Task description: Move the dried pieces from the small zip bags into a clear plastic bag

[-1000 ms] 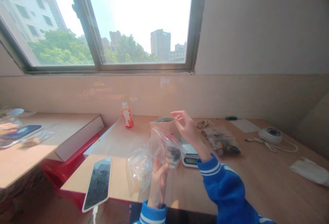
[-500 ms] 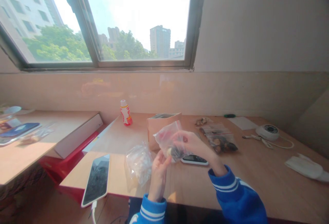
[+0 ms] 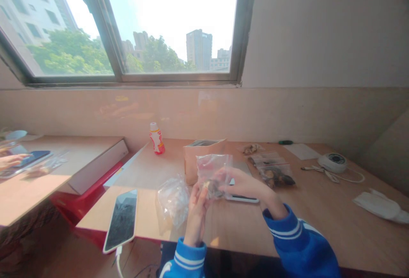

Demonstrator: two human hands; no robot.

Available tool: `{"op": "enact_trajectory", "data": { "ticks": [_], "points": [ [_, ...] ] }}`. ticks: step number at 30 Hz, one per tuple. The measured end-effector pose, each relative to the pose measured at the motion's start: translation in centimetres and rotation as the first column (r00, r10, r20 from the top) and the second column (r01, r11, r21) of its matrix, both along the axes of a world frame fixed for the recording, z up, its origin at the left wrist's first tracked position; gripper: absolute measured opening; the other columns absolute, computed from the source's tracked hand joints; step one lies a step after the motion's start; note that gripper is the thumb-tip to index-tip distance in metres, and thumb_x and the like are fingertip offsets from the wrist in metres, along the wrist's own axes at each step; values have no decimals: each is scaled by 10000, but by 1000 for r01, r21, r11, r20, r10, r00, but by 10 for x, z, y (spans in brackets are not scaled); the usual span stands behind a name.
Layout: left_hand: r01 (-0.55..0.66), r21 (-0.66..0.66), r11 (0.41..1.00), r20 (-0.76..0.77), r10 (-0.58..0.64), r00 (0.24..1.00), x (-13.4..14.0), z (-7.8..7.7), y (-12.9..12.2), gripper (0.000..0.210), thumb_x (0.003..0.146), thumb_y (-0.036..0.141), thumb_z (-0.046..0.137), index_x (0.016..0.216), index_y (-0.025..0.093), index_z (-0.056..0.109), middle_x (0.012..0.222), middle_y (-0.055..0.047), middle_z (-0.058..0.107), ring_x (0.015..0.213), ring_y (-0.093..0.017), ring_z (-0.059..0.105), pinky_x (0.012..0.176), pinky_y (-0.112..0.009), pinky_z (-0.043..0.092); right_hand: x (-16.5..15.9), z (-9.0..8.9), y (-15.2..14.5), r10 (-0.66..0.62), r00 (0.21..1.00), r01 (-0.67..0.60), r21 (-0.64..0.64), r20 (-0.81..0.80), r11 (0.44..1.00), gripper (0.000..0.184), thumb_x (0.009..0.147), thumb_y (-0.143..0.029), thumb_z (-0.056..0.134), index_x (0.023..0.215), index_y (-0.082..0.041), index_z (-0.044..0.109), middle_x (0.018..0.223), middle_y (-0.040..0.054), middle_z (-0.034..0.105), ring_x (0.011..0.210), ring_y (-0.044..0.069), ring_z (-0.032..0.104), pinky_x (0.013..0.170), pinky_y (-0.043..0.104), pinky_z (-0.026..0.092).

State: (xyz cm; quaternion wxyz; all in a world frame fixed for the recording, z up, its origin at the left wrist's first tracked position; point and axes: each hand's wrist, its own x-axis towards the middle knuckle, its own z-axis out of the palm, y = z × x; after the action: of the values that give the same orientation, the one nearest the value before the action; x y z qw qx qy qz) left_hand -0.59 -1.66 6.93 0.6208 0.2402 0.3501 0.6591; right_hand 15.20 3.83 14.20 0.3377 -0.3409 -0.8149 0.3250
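Both hands meet just above the near edge of the desk [image 3: 319,218]. The left hand [image 3: 196,210] has its grip pinched on the lower part of a small clear bag [image 3: 213,175], and the right hand [image 3: 244,184] closes its grip on the same bag from the other side, fingers pressed against the plastic where some dark bits sit at the bottom. The bag stands upright between the two grips, its top free. This looks like the step of handling or settling the bag's contents; a next move would call for a firm pinch at the top edge while the other hand steadies the bottom.

Just left of the grips lies a crumpled empty bag [image 3: 174,199], and further left a phone [image 3: 121,219]. Directly behind the held bag is a scale [image 3: 244,195], then a brown box [image 3: 200,156]. Right of the grips lie filled bags [image 3: 275,173]. Farther back-left stands a small bottle [image 3: 156,138].
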Motion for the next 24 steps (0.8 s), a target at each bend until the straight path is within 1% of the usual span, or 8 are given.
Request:
{"op": "enact_trajectory", "data": {
  "ticks": [4,7,10,13,16,18,21,24],
  "points": [
    [-12,32,999,30,11,999,-1,1,-2,450,723,354,714,1129,196,599,1226,-108,623,1162,-265,561,936,-359,462,-2,-2,-4,83,993,-76,-82,80,994,391,705,-222,722,1083,-252,626,983,23,665,848,191,624,707,289,521],
    [-27,24,999,59,26,998,0,4,-3,478,711,345,727,1144,199,588,1217,-104,627,1146,-251,572,939,-345,461,-7,-1,-7,113,991,-104,-121,71,987,398,737,-240,711,1123,-270,615,1066,25,652,938,204,617,791,314,512],
    [42,57,998,47,-45,998,0,6,-4,489,742,352,703,1184,195,564,1234,-117,615,1121,-251,588,947,-373,457,-10,2,-7,79,996,-75,-106,36,992,331,742,-211,701,1064,-270,654,1018,18,673,915,207,630,813,327,507],
    [116,103,988,-24,-115,993,-1,6,-5,468,780,370,661,1197,180,562,1234,-134,611,1096,-267,600,939,-409,458,-11,2,-6,27,1000,-26,-83,5,996,299,734,-163,687,1015,-264,678,968,16,692,872,207,643,800,335,510],
    [164,111,980,-83,-155,984,-2,7,-6,422,773,383,667,1136,173,616,1215,-126,625,1103,-263,592,937,-381,455,-11,3,-5,-81,996,78,-78,-32,994,216,723,-155,686,924,-233,694,921,23,706,837,210,651,793,347,512],
    [185,106,977,-74,-177,981,-2,8,-6,416,753,375,688,1114,174,640,1204,-121,634,1101,-257,594,935,-358,453,-10,3,-5,-123,991,119,-90,-45,989,156,731,-183,688,882,-221,696,890,26,713,822,213,654,796,356,511],
    [179,118,977,-1,-180,984,-2,8,-6,441,740,332,705,1147,181,628,1204,-114,636,1095,-252,599,924,-344,458,-8,3,-4,-141,987,130,-132,-74,983,134,756,-264,682,878,-212,697,875,28,716,814,215,658,776,352,517],
    [110,124,986,65,-119,991,-4,4,-4,427,766,289,679,1169,173,603,1193,-106,638,1090,-233,599,895,-320,475,-2,0,-1,-152,977,125,-178,-146,976,230,753,-347,691,918,-187,687,886,41,710,816,209,659,743,330,525]
  ]
}}
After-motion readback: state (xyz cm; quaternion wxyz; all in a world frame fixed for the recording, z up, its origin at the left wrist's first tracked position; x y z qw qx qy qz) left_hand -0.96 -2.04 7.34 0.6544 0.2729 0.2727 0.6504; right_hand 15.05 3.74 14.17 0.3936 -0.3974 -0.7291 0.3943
